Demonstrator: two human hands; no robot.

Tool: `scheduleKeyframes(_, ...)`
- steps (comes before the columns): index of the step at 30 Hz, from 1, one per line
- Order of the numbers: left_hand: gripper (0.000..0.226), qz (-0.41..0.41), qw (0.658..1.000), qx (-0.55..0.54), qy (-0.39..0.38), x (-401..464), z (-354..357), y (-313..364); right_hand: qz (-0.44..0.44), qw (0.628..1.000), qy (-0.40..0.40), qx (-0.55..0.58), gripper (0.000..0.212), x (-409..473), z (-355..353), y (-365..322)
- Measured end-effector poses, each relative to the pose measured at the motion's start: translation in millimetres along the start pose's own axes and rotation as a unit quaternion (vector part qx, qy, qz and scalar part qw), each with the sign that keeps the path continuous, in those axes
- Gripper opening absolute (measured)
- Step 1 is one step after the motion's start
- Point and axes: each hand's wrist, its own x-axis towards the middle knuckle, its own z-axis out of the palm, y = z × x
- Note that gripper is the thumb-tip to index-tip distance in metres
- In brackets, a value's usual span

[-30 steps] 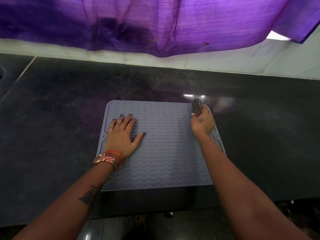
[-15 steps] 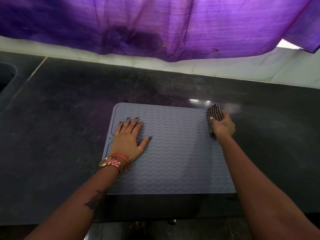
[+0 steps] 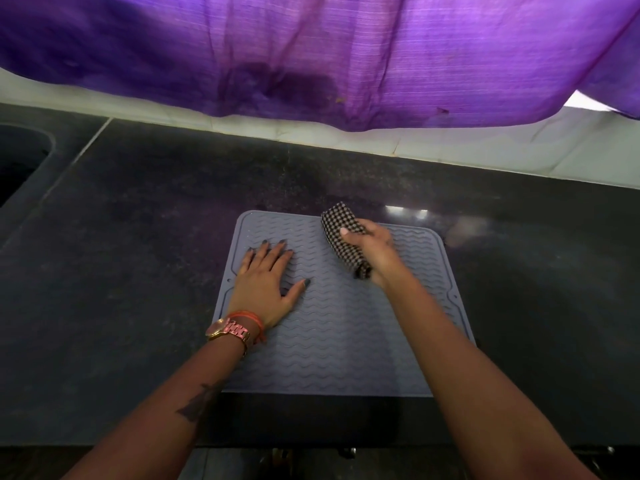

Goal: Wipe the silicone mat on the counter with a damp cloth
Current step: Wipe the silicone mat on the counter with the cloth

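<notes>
The left hand lies flat, fingers spread, pressing the grey silicone mat on the dark surface. Just beyond and to its right, the right hand grips a checked cloth against the mat's far edge.

A purple curtain hangs across the top of the frame over a white tiled wall behind the dark speckled table.
</notes>
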Motion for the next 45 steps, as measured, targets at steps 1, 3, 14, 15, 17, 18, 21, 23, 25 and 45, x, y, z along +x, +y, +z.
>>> scheduleKeyframes(1,0.084,0.001,1.0,-0.004,0.0,0,0,-1,0.005,0.999,0.006,0.036,0.034,2,-8,-2)
scheduleKeyframes(3,0.085,0.001,1.0,-0.011,-0.001,0,1,-2,-0.004,0.996,0.082,0.017,0.039,6,-29,-2)
scheduleKeyframes(14,0.076,-0.001,1.0,-0.024,0.002,-1,-1,-1,-0.08,0.887,0.222,-0.397,0.049,-10,16,28)
scheduleKeyframes(15,0.076,-0.001,1.0,-0.026,0.003,-1,-1,-1,-0.088,0.89,0.206,-0.396,0.049,-13,30,27)
scheduleKeyframes(17,0.075,-0.002,0.999,-0.032,0.006,-1,-1,-1,-0.114,0.903,0.164,-0.381,0.05,-16,54,25)
scheduleKeyframes(18,0.074,-0.001,0.999,-0.035,0.006,-2,-2,-1,-0.126,0.915,0.134,-0.36,0.051,-17,62,23)
scheduleKeyframes(21,0.068,0.007,0.998,-0.069,0.01,-5,-5,-3,-0.097,0.976,0.016,-0.192,0.045,-13,63,8)
scheduleKeyframes(23,0.059,0.008,0.992,-0.122,0.028,-8,-10,-5,-0.075,0.991,-0.006,-0.108,0.037,-10,45,-1)
scheduleKeyframes(25,0.054,-0.004,0.986,-0.156,0.055,-11,-18,-10,-0.085,0.987,0.053,-0.128,0.035,-4,19,-3)
scheduleKeyframes(45,0.07,-0.086,0.991,-0.067,0.081,-37,-28,-52,0.016,0.991,-0.02,0.13,0.039,-27,60,-3)
